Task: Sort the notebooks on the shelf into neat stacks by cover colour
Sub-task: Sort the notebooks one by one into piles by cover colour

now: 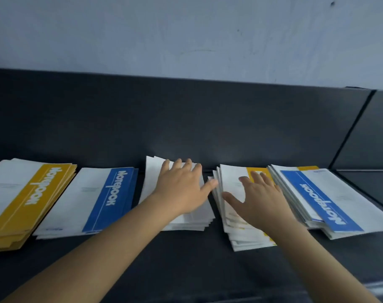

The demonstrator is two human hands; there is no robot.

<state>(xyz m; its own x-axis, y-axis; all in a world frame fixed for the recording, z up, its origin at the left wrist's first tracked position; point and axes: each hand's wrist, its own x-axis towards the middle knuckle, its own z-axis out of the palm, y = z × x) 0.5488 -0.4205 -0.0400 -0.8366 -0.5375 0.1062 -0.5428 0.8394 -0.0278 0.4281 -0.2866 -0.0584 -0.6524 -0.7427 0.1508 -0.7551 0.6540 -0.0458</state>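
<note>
Steadies middle white pile [152,179] on the shelf [186,259] with left hand [181,189], fingers straight, slightly apart; lays right hand [258,200] flat, fingers spread, on yellow-topped pile [230,180], probably to square it. Leftward, yellow stack [29,193] and blue stack [107,193]; rightmost, mixed pile [321,197].

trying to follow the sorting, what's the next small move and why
Probably the right hand should pinch the yellow-banded top notebook under it and lift it toward the yellow stack at far left: its pile is fanned and untidy, while the left hand only rests flat on the white pile.
</note>
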